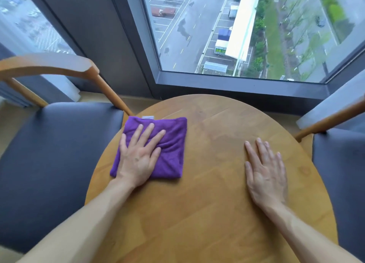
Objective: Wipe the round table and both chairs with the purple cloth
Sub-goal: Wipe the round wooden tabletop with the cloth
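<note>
Soft even daylight comes through the window point(246, 31) ahead of me, faint sheen on the table point(207, 183), weak shadows under my hands, slightly soft focus overall, wide-angle bending at the edges.

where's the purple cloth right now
In the head view, the purple cloth lies flat on the round table's left side, near the left chair, under the left hand.

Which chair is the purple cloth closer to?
The left chair. The purple cloth lies at the table's left edge beside it; the right chair is across the table.
</note>
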